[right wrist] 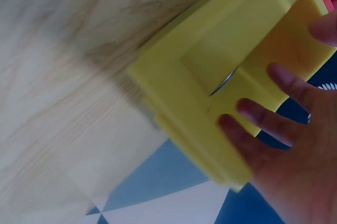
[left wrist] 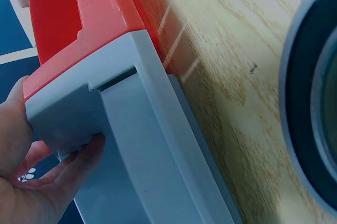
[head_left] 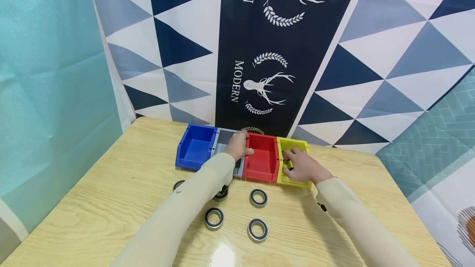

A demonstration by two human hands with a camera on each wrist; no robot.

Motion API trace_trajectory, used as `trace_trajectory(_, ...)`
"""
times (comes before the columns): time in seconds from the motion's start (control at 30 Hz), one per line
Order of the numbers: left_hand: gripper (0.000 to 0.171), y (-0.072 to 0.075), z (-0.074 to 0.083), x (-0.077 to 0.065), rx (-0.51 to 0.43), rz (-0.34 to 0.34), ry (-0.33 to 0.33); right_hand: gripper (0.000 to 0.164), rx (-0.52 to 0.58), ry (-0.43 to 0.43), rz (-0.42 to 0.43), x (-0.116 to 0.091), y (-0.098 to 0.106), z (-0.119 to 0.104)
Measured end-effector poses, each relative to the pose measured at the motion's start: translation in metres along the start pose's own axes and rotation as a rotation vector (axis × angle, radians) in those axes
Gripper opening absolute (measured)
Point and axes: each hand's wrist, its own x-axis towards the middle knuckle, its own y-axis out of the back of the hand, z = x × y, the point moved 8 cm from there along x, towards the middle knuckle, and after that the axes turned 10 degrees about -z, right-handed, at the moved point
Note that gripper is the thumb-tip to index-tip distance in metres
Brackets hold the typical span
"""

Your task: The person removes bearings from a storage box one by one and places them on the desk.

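Note:
My left hand grips the adjoining walls of the grey bin and the red bin. In the left wrist view its fingers reach inside the grey bin, with the thumb on the red side. My right hand is over the yellow bin, fingers spread and apart. A thin metallic edge of a ring-shaped part shows inside the yellow bin, close to those fingers; most of it is hidden. Several ball bearings lie on the table, among them one bearing in front of the red bin.
A blue bin stands at the left end of the row. Nearer me lie another bearing and a third bearing. My left sleeve partly covers further bearings. A patterned curtain hangs behind the wooden table.

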Motion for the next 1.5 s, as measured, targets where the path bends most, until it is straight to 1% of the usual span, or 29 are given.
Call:
trace_trajectory(0.1,0.051,0.000,-0.001,0.000,-0.003,-0.006,0.000,0.038,0.028,-0.038,-0.112,0.008,-0.005,0.001)
trace_trajectory(0.2,0.050,0.002,-0.002,0.000,0.003,0.002,0.006,0.042,0.078,-0.083,-0.219,0.015,-0.008,0.003)
trace_trajectory(0.33,0.048,0.005,-0.003,0.001,0.008,0.011,0.010,0.042,0.127,-0.149,-0.335,0.023,-0.012,0.008)
trace_trajectory(0.4,0.048,0.005,-0.003,0.001,0.006,0.008,0.009,0.042,0.128,-0.171,-0.373,0.027,-0.014,0.009)
trace_trajectory(0.57,0.048,0.002,-0.003,0.002,-0.010,0.000,0.013,0.051,0.123,-0.205,-0.430,0.032,-0.018,0.012)
trace_trajectory(0.63,0.048,0.001,-0.002,0.002,-0.005,0.002,0.013,0.051,0.125,-0.218,-0.447,0.033,-0.019,0.013)
trace_trajectory(0.73,0.048,0.000,0.000,0.001,0.004,0.005,0.014,0.045,0.116,-0.235,-0.469,0.033,-0.019,0.015)
trace_trajectory(0.87,0.049,-0.001,0.002,0.000,0.017,0.006,0.018,0.044,0.079,-0.229,-0.483,0.032,-0.021,0.015)
trace_trajectory(0.97,0.049,-0.001,0.002,0.000,0.019,0.008,0.023,0.041,0.085,-0.209,-0.470,0.032,-0.022,0.016)
trace_trajectory(1.1,0.051,0.000,0.002,0.000,-0.004,0.006,0.034,0.018,0.110,-0.153,-0.416,0.032,-0.021,0.016)
trace_trajectory(1.17,0.052,0.000,0.001,0.000,-0.013,0.000,0.042,0.012,0.111,-0.113,-0.376,0.031,-0.019,0.015)
trace_trajectory(1.33,0.055,-0.001,0.001,-0.001,-0.009,-0.003,0.050,0.012,0.079,-0.052,-0.295,0.030,-0.016,0.014)
trace_trajectory(1.5,0.056,-0.002,0.000,-0.002,-0.003,0.001,0.053,0.013,0.067,-0.044,-0.272,0.030,-0.017,0.015)
